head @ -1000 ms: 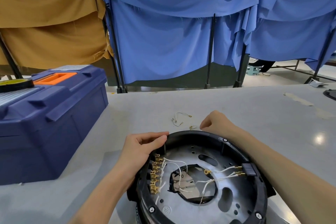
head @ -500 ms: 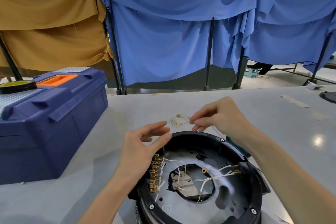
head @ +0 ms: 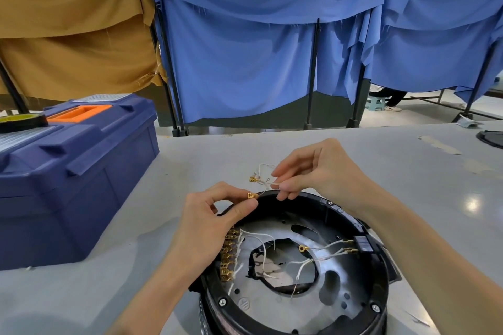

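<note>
The thin white wire (head: 268,184) hangs in the air just above the far rim of the round black housing (head: 340,208), stretched between both hands: the left hand (head: 209,223) pinches its brass spade terminal (head: 252,195) between thumb and forefinger, and the right hand (head: 318,171) pinches the strand a little further along, its other fingers curled in. By the look of it the wire is picked up and being sorted but not yet plugged in. Inside the housing a row of brass terminals (head: 227,255) runs down the left wall, and white leads already cross the metal plate (head: 334,291) to a small black connector (head: 363,243) on the right, while one ring lug (head: 302,247) seems unattached near the centre opening — so the wiring looks partly done, with this lead at least left to seat. A second brass end (head: 253,179) lies just beyond on the grey tabletop (head: 394,168); whether it belongs to the same wire I cannot tell. To the left stands a blue toolbox (head: 81,171) with a tape roll (head: 21,121) on its lid
</note>
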Tool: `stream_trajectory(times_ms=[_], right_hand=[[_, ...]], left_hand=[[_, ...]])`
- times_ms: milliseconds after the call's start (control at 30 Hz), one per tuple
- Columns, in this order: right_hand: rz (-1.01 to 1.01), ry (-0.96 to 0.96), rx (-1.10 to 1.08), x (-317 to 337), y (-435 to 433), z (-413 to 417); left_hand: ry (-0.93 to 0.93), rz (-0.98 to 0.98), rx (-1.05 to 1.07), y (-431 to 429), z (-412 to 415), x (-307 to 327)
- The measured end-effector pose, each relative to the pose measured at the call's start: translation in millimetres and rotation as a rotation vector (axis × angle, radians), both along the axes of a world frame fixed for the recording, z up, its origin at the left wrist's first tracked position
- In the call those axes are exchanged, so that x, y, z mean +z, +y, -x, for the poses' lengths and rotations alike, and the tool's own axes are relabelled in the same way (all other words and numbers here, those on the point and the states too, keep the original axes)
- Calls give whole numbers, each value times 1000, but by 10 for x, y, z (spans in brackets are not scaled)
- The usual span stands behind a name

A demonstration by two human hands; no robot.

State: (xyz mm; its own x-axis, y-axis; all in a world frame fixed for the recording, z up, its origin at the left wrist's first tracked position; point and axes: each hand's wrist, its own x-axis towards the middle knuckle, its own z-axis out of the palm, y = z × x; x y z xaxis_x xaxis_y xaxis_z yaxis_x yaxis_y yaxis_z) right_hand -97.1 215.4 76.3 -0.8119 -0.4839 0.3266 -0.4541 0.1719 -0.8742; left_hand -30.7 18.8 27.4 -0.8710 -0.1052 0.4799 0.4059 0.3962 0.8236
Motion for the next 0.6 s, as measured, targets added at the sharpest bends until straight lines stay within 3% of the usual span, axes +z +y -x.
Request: stream_trajectory(times_ms=[400,600], right_hand=[[-59,-37,-4,15,5,-10],[-222,147,-14,29,-52,-68]], left_hand=[[12,20,-28,-22,-2,-20],[34,40,-49,-11,-12,-14]])
